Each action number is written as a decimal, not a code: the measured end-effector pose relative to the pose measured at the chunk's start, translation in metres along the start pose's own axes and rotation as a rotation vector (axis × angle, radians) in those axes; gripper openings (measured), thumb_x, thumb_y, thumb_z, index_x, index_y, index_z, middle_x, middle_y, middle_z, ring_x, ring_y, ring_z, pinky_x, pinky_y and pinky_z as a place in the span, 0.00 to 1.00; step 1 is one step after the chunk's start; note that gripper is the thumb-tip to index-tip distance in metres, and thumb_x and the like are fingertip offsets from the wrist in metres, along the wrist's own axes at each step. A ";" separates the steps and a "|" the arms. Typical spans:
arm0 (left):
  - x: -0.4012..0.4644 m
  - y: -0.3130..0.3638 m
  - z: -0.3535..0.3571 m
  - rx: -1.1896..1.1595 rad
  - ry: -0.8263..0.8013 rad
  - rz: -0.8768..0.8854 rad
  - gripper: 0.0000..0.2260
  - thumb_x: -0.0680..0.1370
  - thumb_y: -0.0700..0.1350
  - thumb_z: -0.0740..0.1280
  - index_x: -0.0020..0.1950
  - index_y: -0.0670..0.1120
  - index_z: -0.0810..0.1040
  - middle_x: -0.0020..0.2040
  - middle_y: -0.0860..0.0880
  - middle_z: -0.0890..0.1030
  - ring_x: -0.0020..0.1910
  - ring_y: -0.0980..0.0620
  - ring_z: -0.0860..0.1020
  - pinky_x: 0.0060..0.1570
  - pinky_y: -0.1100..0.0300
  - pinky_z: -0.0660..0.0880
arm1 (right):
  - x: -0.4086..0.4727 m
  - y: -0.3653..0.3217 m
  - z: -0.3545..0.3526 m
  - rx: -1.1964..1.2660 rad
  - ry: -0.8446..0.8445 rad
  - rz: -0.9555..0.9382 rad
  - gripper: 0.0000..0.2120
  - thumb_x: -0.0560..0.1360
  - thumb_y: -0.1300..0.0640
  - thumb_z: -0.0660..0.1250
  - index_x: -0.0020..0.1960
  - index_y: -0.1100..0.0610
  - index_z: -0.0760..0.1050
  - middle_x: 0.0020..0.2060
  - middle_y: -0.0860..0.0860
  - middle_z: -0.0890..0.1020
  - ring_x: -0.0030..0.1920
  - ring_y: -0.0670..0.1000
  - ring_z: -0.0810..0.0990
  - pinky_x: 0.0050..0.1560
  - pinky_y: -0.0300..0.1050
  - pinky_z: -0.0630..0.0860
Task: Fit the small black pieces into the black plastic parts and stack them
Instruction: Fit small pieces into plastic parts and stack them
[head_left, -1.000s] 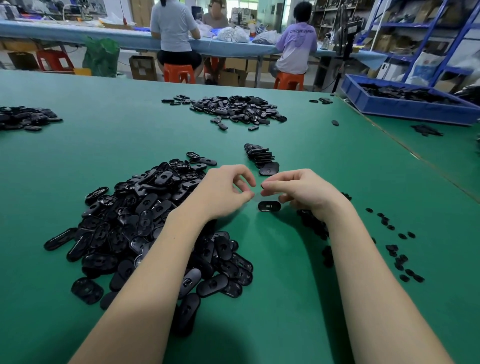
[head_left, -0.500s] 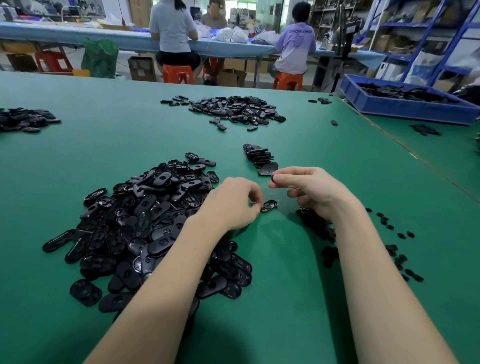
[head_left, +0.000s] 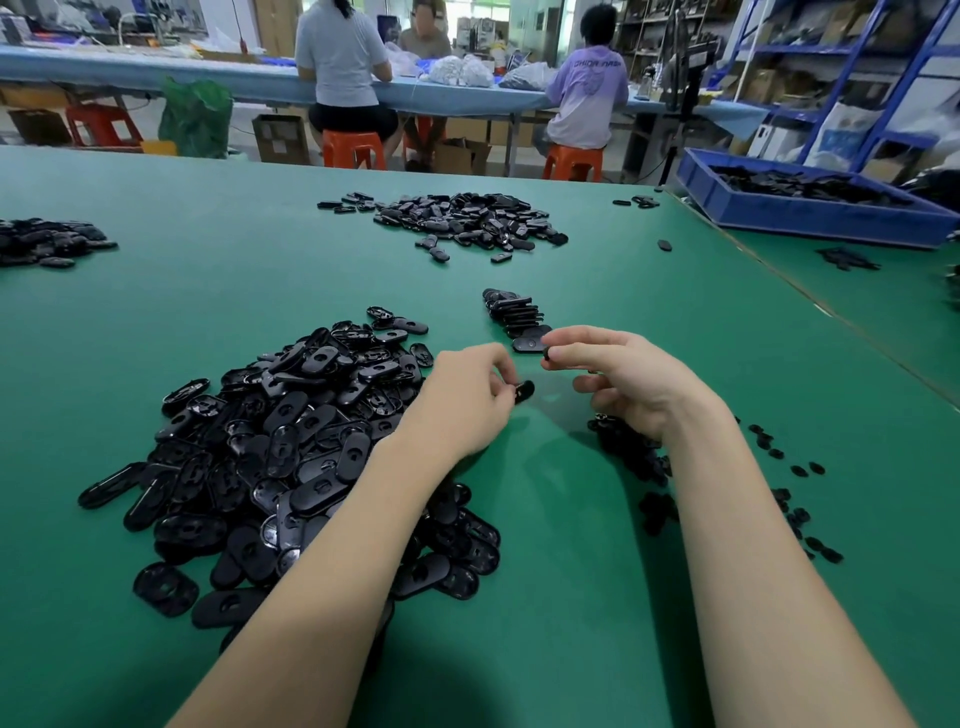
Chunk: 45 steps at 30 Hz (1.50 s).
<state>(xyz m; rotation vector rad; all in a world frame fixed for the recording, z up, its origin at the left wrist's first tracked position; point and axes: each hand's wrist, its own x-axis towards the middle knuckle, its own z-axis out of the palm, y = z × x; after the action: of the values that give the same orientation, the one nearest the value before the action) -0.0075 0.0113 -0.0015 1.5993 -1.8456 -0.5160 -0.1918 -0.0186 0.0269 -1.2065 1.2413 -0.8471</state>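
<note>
The left hand (head_left: 467, 402) pinches a black plastic part (head_left: 523, 391) by one end between thumb and curled fingers, just above the green counter (head_left: 571, 597). The right hand (head_left: 631, 376) pinches a small black piece (head_left: 547, 353) at its fingertips, just apart from the part at its 1 o'clock. Both look light, stiff and smooth, so likely slippery; I judge the part best held by its long edges, leaving the recess free, and the piece by its rim.

The stack (head_left: 511, 314) of finished parts stands at 12 o'clock from the hands, its nearest part just beside the right fingertips. The loose pile of parts (head_left: 291, 441) fills 9 o'clock, under the left forearm. More small pieces (head_left: 800, 470) lie scattered at 4 o'clock. Bare counter opens at 6 o'clock between the forearms. The counter's edge seam runs well apart at 2 o'clock, toward the blue bin (head_left: 810, 213).
</note>
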 end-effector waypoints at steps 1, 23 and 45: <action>0.001 0.000 -0.002 -0.057 0.038 -0.035 0.03 0.77 0.43 0.68 0.45 0.51 0.78 0.37 0.55 0.81 0.37 0.58 0.79 0.50 0.60 0.78 | 0.000 0.000 0.000 -0.009 -0.012 -0.006 0.08 0.76 0.61 0.73 0.43 0.50 0.87 0.40 0.46 0.87 0.27 0.42 0.70 0.23 0.31 0.60; 0.003 0.008 -0.016 -0.850 0.041 -0.157 0.05 0.80 0.38 0.67 0.51 0.48 0.76 0.40 0.43 0.87 0.43 0.45 0.86 0.43 0.61 0.82 | 0.000 -0.009 0.020 -0.139 0.101 -0.057 0.03 0.70 0.56 0.78 0.39 0.48 0.87 0.32 0.42 0.83 0.32 0.44 0.72 0.25 0.34 0.63; 0.002 0.002 -0.022 -0.633 -0.017 -0.051 0.06 0.80 0.41 0.67 0.50 0.51 0.73 0.44 0.47 0.87 0.45 0.55 0.85 0.42 0.62 0.78 | -0.002 -0.017 0.020 -0.311 0.200 -0.121 0.11 0.67 0.46 0.81 0.46 0.48 0.85 0.22 0.39 0.76 0.22 0.40 0.67 0.20 0.31 0.60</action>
<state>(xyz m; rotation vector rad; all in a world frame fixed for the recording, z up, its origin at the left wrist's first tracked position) 0.0057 0.0125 0.0165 1.2057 -1.4460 -1.0190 -0.1707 -0.0157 0.0418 -1.4841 1.5148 -0.9025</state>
